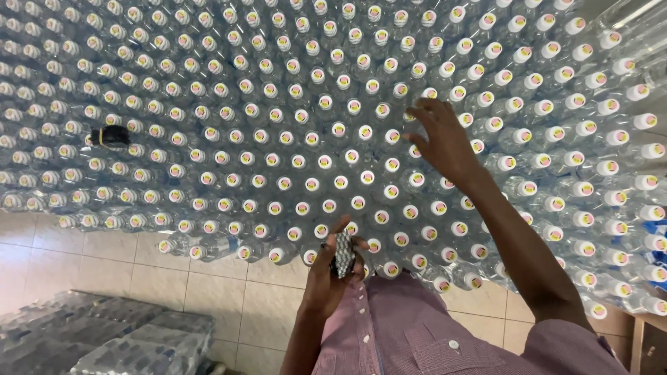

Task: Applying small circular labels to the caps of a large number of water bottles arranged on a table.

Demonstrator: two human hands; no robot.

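The left hand (332, 267) is raised near the chest, fingers curled closed. The right hand (440, 142) reaches forward on an outstretched arm, fingers spread.

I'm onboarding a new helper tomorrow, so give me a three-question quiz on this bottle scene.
1. True or false: the right hand reaches out over the capped bottles.
2. What does the left hand hold? A) a small patterned strip-like item B) a bottle C) nothing
3. Fill in: one dark object sits on top of the bottles, far to the ____ side of the picture.

Key:
1. True; its fingers are spread just above the caps.
2. A; it is pinched upright near the shirt, and what it is cannot be told.
3. Left.
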